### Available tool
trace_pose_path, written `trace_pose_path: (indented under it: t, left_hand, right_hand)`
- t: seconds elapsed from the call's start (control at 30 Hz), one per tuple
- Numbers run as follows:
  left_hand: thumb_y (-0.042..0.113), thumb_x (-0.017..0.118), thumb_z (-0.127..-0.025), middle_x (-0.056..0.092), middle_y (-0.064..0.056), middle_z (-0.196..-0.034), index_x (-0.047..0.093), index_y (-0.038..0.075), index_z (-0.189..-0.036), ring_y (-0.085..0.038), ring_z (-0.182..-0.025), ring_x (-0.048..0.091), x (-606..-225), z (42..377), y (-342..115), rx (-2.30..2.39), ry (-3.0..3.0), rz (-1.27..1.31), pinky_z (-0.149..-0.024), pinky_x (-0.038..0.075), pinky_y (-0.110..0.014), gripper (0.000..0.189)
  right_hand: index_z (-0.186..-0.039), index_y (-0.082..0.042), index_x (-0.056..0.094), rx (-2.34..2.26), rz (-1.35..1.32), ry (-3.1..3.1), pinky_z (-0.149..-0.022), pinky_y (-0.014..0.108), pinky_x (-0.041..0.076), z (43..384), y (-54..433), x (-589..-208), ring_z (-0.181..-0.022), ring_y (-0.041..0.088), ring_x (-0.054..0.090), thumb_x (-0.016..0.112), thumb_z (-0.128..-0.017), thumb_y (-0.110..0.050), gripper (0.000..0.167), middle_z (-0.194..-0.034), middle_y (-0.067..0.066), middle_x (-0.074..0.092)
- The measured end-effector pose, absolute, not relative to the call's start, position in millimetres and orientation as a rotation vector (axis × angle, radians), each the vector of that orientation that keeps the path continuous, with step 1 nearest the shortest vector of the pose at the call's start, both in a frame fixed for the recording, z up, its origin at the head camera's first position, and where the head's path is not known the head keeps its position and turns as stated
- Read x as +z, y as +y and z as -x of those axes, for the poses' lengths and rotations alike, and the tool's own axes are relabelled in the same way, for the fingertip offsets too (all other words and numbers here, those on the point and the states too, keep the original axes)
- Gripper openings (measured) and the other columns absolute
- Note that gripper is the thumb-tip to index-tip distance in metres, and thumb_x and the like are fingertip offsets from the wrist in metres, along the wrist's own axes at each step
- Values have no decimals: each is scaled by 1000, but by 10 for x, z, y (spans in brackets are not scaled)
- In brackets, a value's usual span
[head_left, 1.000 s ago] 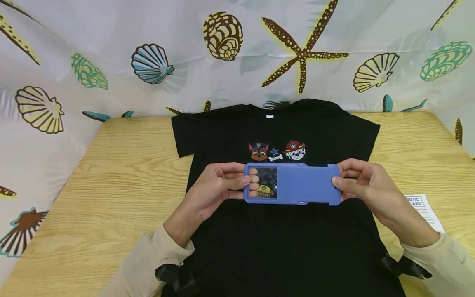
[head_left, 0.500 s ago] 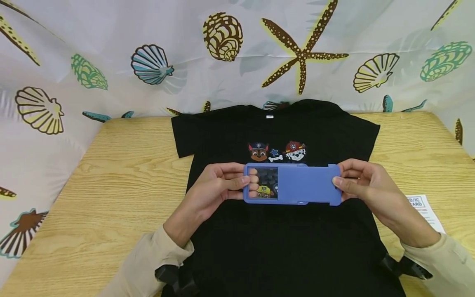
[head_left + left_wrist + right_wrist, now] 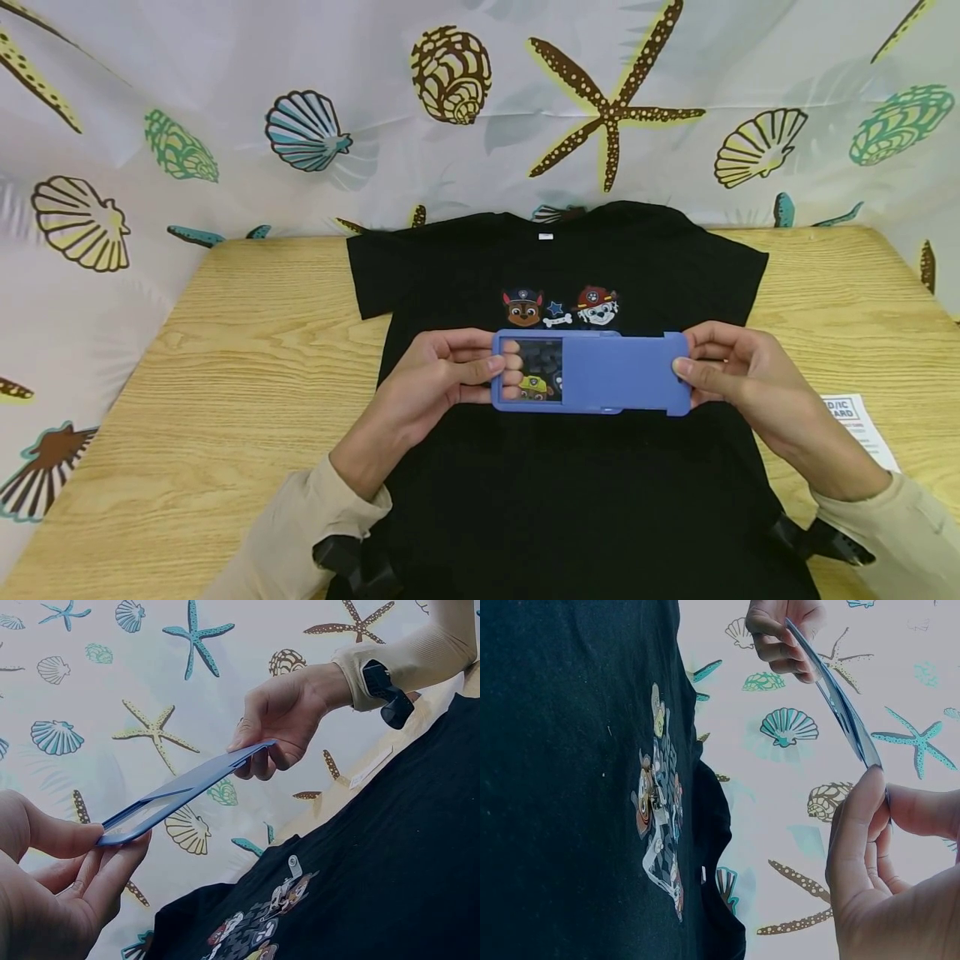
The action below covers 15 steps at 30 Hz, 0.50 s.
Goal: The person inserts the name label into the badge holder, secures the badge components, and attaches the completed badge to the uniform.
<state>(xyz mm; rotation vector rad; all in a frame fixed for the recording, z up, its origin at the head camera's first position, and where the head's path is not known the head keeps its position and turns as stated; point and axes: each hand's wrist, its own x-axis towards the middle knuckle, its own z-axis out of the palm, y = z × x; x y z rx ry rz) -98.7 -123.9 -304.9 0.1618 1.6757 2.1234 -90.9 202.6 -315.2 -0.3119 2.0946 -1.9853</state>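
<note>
A blue plastic card holder (image 3: 622, 372) is held level above a black T-shirt (image 3: 562, 500). Its solid panel is drawn out to the right, which leaves a see-through window at the left end. My left hand (image 3: 423, 387) pinches that left end, thumb in front and fingertips showing through the window. At the other end, my right hand (image 3: 750, 387) pinches the panel's wider edge between thumb and fingers. In the left wrist view the card holder (image 3: 180, 784) appears nearly edge-on, raised off the shirt. The right wrist view also shows the card holder (image 3: 847, 712) stretched between both hands.
The T-shirt lies spread on a wooden table (image 3: 247, 358), with cartoon dog prints (image 3: 558, 307) on its chest. A white printed paper (image 3: 858, 429) lies at the right, partly behind the right wrist. Behind the table hangs a shell-patterned curtain (image 3: 375, 50).
The solid panel has shifted very slightly to the right, so the window is a touch wider. Both hands keep the same hold.
</note>
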Motion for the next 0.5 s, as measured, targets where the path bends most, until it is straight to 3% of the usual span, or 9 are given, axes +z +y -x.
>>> trace_pose_path:
  t: [0.5]
  left_hand:
    - [-7, 57, -91, 73, -5, -90, 57, -17, -117, -16, -81, 71, -3040, 983, -1246, 2108, 1712, -145, -77, 57, -35, 28]
  right_hand:
    - [-101, -4, 59, -1968, 287, 2113, -64, 27, 56, 906, 2032, -3145, -71, 17, 65, 62, -92, -1, 10, -89, 5, 63]
